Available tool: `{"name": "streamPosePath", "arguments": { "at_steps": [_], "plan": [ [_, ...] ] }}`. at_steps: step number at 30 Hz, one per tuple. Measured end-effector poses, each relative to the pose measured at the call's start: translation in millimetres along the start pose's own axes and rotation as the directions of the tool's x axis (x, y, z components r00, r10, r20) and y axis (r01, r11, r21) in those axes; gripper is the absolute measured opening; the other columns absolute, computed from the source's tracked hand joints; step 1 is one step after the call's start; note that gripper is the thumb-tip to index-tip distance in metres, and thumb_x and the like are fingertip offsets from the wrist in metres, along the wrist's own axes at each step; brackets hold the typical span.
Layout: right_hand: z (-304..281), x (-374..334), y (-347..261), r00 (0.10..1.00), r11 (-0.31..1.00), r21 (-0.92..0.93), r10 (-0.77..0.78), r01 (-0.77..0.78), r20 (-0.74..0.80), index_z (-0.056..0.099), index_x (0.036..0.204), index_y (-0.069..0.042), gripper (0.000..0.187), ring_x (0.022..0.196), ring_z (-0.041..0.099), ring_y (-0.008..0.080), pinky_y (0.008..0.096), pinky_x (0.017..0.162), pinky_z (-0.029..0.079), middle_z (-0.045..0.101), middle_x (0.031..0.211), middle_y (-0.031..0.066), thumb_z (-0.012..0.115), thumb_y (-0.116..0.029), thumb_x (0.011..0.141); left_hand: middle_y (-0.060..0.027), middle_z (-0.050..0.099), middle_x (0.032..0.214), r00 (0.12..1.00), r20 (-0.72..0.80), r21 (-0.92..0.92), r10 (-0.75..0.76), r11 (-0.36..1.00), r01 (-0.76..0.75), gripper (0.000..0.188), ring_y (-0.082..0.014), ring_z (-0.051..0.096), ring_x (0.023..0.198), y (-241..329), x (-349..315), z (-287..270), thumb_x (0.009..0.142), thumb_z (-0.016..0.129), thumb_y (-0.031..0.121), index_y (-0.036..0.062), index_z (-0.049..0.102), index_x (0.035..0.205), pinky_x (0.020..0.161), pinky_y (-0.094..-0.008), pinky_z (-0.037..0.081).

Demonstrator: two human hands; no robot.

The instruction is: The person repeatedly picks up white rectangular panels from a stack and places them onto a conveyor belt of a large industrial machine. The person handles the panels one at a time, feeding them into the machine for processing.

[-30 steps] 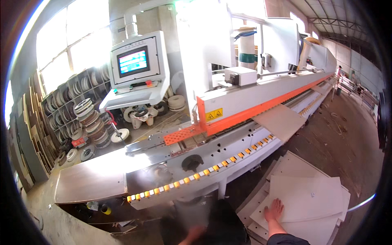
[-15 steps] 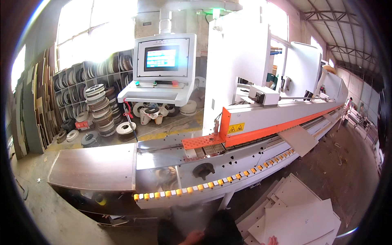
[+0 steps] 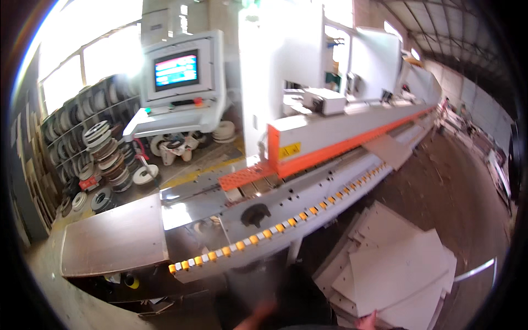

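Note:
A stack of flat white panels [image 3: 396, 269] lies at the lower right, its sheets turned at different angles. At the near corner of the top panel is my right hand [image 3: 367, 320], fingers closed on the edge; the lower frame cuts off part of this hand. My left hand [image 3: 263, 312] hangs low in front of my dark-clothed legs, away from the panels. Motion smears its fingers, and nothing can be made out in it. Beyond both hands runs a long machine bed [image 3: 286, 212] with a row of yellow and white rollers [image 3: 268, 234] along its near edge.
An orange guard [image 3: 247, 176] sits over the bed. Farther along, a panel [image 3: 388, 149] juts from the machine. A control screen [image 3: 176, 70] stands at the back left, near stacked edging rolls [image 3: 110, 157]. A brown tabletop [image 3: 115, 236] adjoins the bed's left end.
The view has swung right, so the machine sits farther left. My right hand has gone from fingers spread on the top panel to closing at its near corner. The left hand is now blurred.

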State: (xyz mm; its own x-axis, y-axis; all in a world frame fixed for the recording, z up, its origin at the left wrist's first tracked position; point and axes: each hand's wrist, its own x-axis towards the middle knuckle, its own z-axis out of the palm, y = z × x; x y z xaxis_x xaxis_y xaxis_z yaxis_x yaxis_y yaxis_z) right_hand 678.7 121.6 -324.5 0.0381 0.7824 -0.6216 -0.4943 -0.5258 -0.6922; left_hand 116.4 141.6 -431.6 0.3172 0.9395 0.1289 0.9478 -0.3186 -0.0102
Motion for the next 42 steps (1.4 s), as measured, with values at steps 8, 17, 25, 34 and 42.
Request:
{"name": "streamPosePath", "arguments": {
  "at_steps": [8, 17, 25, 34, 42],
  "plan": [
    [22.3, 0.2, 13.6, 0.783, 0.931, 0.346, 0.127, 0.118, -0.608, 0.057, 0.133, -0.028, 0.071, 0.102, 0.063, 0.0247, 0.0428, 0.068, 0.052, 0.067, 0.124, 0.0003, 0.051, -0.083, 0.089, -0.0093, 0.069, 0.09, 0.969, 0.134, -0.813, -0.207, 0.536, 0.227, 0.018, -0.0304, 0.066, 0.084, 7.7, -15.0, -61.0, 0.09, 0.067, 0.027, 0.0091, 0.069, 0.091, 0.071, -0.0451, 0.055],
    [80.2, -72.9, -2.5, 0.784, 0.897, 0.429, 0.188, 0.109, -0.591, 0.058, 0.129, -0.015, 0.068, 0.091, 0.069, 0.0254, 0.0448, 0.067, 0.058, 0.07, 0.111, 0.0068, 0.055, -0.074, 0.095, -0.009, 0.072, 0.091, 0.768, 0.507, -0.831, -0.391, 0.015, 0.556, 0.022, -0.0204, 0.066, 0.079, 57.5, 32.5, -194.6, 0.097, 0.063, 0.018, 0.0007, 0.07, 0.11, 0.07, -0.0334, 0.053],
    [116.6, -134.5, -28.0, 1.0, 0.847, 0.531, 0.004, 0.007, -0.019, 0.058, 0.134, -0.012, 0.051, 0.101, 0.071, 0.0291, 0.0494, 0.081, 0.06, 0.072, 0.12, 0.0103, 0.054, -0.052, 0.104, -0.0117, 0.071, 0.115, 0.85, 0.49, -0.86, 0.193, -0.051, 0.508, 0.042, -0.0177, 0.066, 0.105, 163.3, 112.6, -324.8, 0.1, 0.068, 0.022, -0.0043, 0.064, 0.132, 0.095, -0.0332, 0.051],
    [145.2, -162.9, -45.5, 0.851, 0.939, 0.34, -0.129, -0.061, 0.509, 0.053, 0.145, -0.006, 0.055, 0.124, 0.063, 0.0375, 0.0573, 0.101, 0.053, 0.063, 0.139, 0.0154, 0.056, -0.042, 0.103, -0.01, 0.067, 0.126, 0.743, 0.496, -0.716, 0.449, -0.271, 0.643, 0.038, -0.0205, 0.064, 0.113, 216.2, 136.6, -371.8, 0.101, 0.062, 0.014, -0.0035, 0.058, 0.134, 0.099, -0.0365, 0.05],
    [-4.3, -114.8, -105.2, 0.863, 0.588, 0.651, -0.448, 0.481, -0.233, 0.056, 0.143, -0.007, 0.062, 0.131, 0.058, 0.0297, 0.047, 0.111, 0.046, 0.063, 0.143, 0.0093, 0.05, -0.055, 0.104, -0.0114, 0.069, 0.12, 0.826, 0.527, -0.717, 0.202, -0.416, 0.559, 0.045, -0.0222, 0.065, 0.111, 152.6, 92.6, -455.2, 0.085, 0.063, 0.011, -0.0047, 0.061, 0.128, 0.097, -0.0366, 0.05]
  ]
}}
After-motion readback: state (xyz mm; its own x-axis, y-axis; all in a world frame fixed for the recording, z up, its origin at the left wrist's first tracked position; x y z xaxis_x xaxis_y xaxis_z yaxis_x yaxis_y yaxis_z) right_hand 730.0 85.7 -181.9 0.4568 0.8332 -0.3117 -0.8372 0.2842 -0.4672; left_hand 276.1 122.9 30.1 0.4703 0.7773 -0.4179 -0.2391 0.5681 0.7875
